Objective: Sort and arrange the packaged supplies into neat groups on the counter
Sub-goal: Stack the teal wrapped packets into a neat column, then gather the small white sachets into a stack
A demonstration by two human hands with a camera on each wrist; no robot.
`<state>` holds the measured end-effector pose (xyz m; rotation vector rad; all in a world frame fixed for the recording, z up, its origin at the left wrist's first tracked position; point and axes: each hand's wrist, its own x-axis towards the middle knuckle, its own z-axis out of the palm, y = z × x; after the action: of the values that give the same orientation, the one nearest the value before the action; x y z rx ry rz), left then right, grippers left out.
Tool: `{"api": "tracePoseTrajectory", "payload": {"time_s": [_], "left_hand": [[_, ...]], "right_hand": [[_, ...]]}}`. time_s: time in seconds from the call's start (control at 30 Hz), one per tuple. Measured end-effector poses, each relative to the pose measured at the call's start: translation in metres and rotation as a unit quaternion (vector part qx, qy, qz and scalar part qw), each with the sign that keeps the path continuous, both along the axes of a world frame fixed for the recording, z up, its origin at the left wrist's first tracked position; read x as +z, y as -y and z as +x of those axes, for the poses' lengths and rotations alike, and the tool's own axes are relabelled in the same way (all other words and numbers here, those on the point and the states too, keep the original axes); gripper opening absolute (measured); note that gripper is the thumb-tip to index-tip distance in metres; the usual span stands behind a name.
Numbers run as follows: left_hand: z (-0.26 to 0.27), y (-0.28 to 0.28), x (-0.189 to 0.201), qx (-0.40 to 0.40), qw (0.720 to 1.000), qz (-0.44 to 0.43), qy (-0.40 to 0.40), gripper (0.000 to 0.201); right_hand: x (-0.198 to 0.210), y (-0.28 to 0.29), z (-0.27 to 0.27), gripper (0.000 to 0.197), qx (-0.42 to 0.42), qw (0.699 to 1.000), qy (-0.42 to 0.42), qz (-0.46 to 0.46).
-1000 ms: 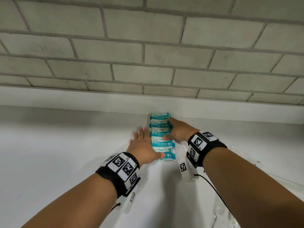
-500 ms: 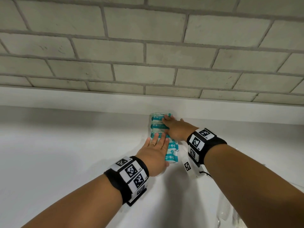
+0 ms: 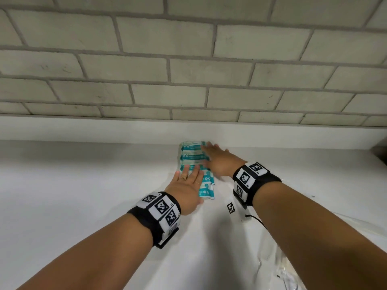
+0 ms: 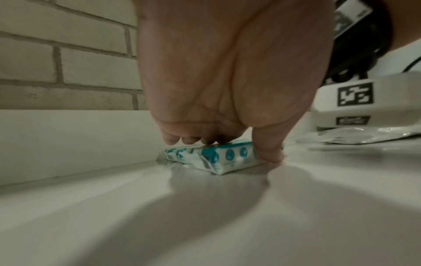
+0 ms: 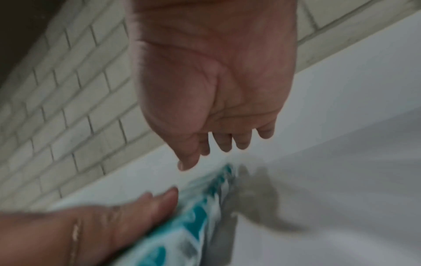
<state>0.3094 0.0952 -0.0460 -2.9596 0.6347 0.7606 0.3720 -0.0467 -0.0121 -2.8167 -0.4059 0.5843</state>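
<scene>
Teal-and-white packets (image 3: 193, 156) lie in an overlapping row against the backsplash (image 3: 83, 130). Left hand (image 3: 186, 185) flat on the near packets, right hand (image 3: 217, 160) flat over the far ones, neither grasping. Step: squaring the row; next likely needs edges nudged flush.

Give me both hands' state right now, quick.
Left hand: open, fingers flat on the teal packets, thumb at the near packet's side.
Right hand: open, holding nothing, above the row's far end.

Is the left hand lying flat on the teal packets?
Yes: in the head view the left hand lies with straight fingers on the near end of the teal packets.
</scene>
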Motion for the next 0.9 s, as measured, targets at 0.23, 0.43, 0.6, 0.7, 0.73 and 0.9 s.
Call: {"api": "tracePoseTrajectory", "payload": {"time_s": [0.23,0.43,0.6,0.7,0.73,0.9], "left_hand": [[-0.059,-0.001,0.024,-0.007,0.996,-0.066,0.058,0.088],[-0.141,0.042,0.027,-0.109,0.991,-0.083,0.005,0.079],[-0.189,0.092,0.021,-0.196,0.976,-0.080,-0.047,0.074],[-0.193,0.096,0.020,-0.142,0.989,-0.029,-0.029,0.071],[-0.194,0.093,0.021,-0.118,0.993,-0.013,-0.012,0.069],[-0.213,0.085,0.023,0.010,0.998,-0.047,0.030,0.059]], "right_hand": [[0.050,0.111,-0.105,0.053,-0.068,0.997,-0.016,0.023],[0.050,0.196,-0.234,0.055,-0.095,0.992,-0.062,-0.049],[0.006,0.212,-0.308,0.079,0.024,0.985,-0.150,-0.087],[-0.005,0.233,-0.304,0.084,0.034,0.986,-0.065,-0.151],[-0.004,0.241,-0.303,0.084,0.020,0.985,-0.030,-0.170],[0.013,0.276,-0.328,0.080,-0.044,0.994,0.003,-0.098]]}}
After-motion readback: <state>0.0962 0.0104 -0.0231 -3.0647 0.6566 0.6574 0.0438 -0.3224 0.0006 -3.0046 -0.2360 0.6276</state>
